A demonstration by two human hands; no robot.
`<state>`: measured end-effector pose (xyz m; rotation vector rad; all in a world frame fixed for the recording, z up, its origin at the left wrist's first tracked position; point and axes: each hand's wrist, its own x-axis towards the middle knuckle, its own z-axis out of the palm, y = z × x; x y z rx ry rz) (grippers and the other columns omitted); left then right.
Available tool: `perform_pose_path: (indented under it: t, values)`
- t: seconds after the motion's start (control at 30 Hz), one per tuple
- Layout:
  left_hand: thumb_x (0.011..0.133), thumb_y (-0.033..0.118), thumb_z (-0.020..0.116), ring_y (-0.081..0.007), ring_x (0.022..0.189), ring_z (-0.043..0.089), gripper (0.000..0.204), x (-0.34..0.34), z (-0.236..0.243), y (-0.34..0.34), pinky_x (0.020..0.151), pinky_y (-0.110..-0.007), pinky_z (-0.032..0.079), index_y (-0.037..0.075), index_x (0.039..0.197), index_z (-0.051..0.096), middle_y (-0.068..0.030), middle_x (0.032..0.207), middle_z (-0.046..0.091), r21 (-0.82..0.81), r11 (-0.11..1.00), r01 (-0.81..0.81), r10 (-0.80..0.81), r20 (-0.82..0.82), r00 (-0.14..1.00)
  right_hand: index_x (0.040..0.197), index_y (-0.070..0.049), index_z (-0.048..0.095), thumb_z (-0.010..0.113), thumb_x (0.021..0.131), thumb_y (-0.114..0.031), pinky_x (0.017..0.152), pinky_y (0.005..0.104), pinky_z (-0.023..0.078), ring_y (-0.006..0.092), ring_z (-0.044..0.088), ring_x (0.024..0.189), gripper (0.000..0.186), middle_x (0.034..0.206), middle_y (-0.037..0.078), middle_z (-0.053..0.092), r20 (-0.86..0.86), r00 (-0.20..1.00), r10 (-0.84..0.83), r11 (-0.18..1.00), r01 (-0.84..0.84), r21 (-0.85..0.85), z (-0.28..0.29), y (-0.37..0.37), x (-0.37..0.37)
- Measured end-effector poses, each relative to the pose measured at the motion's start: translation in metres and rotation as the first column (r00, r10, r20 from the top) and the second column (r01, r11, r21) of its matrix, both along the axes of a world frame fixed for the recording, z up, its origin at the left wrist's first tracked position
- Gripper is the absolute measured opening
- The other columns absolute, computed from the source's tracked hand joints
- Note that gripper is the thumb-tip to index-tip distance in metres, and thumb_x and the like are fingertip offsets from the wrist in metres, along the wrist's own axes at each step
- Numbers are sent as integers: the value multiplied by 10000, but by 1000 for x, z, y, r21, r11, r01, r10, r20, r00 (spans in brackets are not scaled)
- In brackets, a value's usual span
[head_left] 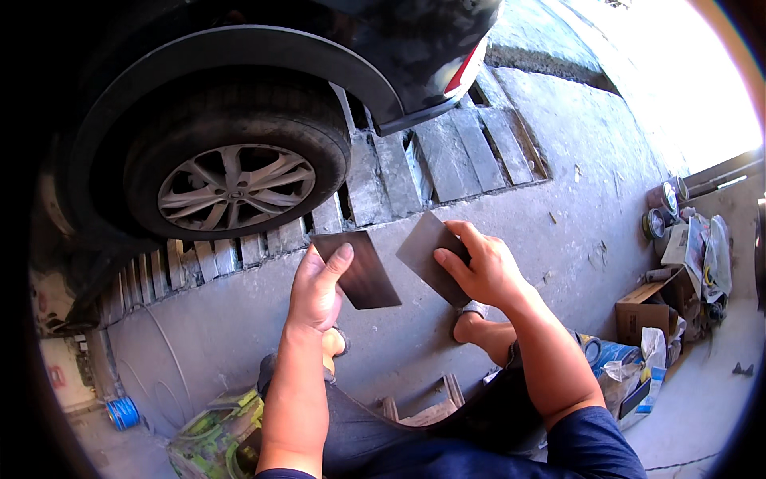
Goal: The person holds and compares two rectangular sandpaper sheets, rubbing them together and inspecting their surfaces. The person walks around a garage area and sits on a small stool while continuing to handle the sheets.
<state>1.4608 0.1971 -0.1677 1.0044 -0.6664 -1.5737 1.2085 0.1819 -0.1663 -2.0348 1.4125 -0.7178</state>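
My left hand (pixel 317 287) grips a thin dark rectangular blade (pixel 361 270) by its left edge, thumb on its face. My right hand (pixel 479 267) holds a second flat dark blade (pixel 424 249) by its lower right corner, tilted. The two blades sit side by side, a small gap apart, in front of me over the concrete floor. Past them stands a dark car with its rear wheel (pixel 235 184) and black wheel arch (pixel 239 48). My knees and sandalled feet show below the hands.
Grey planks (pixel 463 152) cover a pit under the car. Tins (pixel 661 209), a cardboard box (pixel 638 311) and bags crowd the right side. A green-stained can (pixel 215 439) sits by my left knee, a blue tin (pixel 122 413) at far left.
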Motion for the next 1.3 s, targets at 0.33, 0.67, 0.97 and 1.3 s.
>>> perform_pose_path:
  t: [0.33, 0.67, 0.97, 1.3]
  values:
    - [1002, 447, 412, -38, 627, 455, 478, 2, -15, 0, 588, -210, 372, 32, 912, 631, 25, 659, 527, 123, 968, 217, -249, 455, 855, 849, -42, 561, 588, 898, -319, 629, 473, 496, 402, 630, 691, 283, 715, 192, 632, -35, 992, 121, 987, -116, 114, 2, -2, -2]
    - [945, 182, 591, -26, 715, 482, 146, -18, -16, 9, 660, -198, 425, 43, 992, 582, 36, 832, 575, 78, 915, 395, -394, 376, 838, 788, -58, 594, 569, 894, -388, 669, 456, 512, 386, 637, 702, 348, 722, 170, 647, -176, 945, 276, 955, -249, 164, 6, 7, 13]
    - [936, 204, 603, -52, 742, 501, 186, -15, -15, 9, 696, -233, 441, 22, 897, 591, 13, 802, 597, 131, 896, 424, -430, 492, 757, 793, -43, 585, 569, 909, -357, 640, 443, 486, 389, 617, 708, 336, 705, 182, 616, -66, 981, 184, 972, -171, 158, 1, 2, 5]
    - [951, 249, 583, -57, 704, 477, 245, -10, -26, 9, 649, -252, 431, 18, 873, 566, 19, 750, 574, 83, 942, 326, -314, 559, 767, 1023, -31, 566, 533, 944, -245, 663, 445, 478, 411, 611, 734, 230, 752, 203, 625, 25, 994, -103, 988, 100, 116, -12, -4, 1]
